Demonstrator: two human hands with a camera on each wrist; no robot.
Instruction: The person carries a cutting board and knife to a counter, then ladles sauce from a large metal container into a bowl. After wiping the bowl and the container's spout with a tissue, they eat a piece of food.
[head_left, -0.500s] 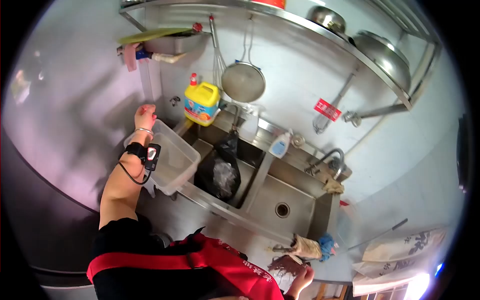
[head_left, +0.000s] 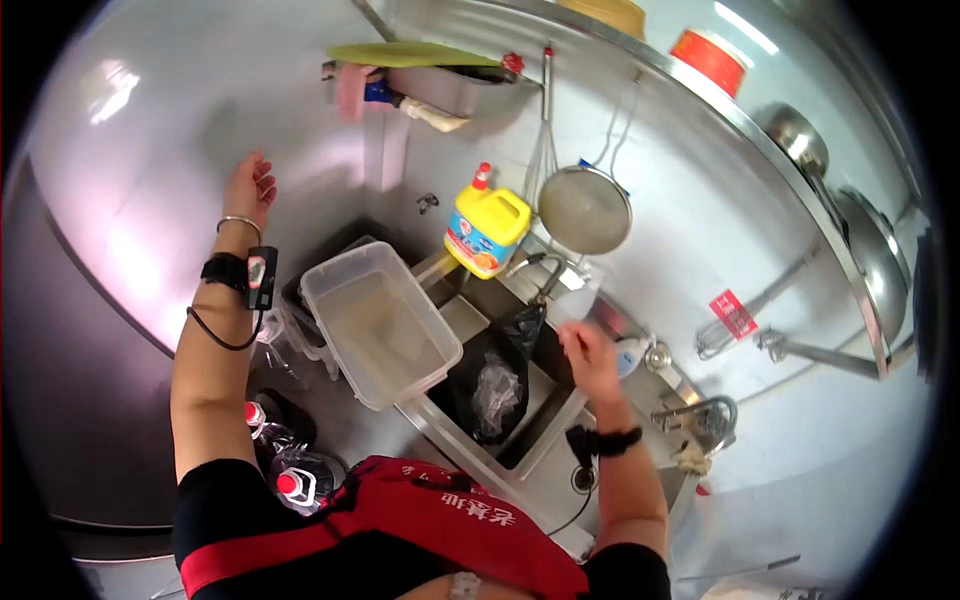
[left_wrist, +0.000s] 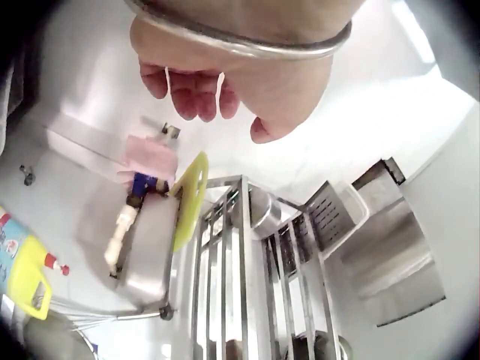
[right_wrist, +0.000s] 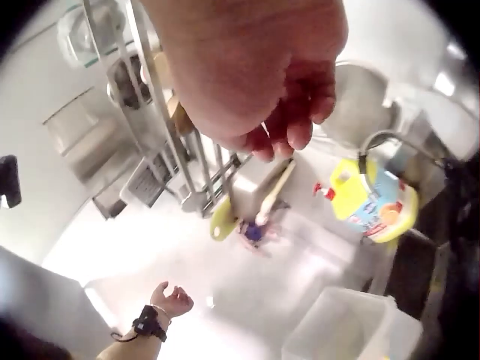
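Head: left hand [head_left: 250, 190] raised (loosely curled).

Steel shelf [head_left: 752, 130] is carrying a red tub [head_left: 706, 66]. Below, whisk [head_left: 544, 145] and round strainer [head_left: 586, 210] are hanging side by side. Pink cloth [head_left: 351, 94] is hanging beneath green board [head_left: 410, 55], at the latter's left end.

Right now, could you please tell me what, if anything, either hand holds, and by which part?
Nothing: the left hand and the right hand are both empty.
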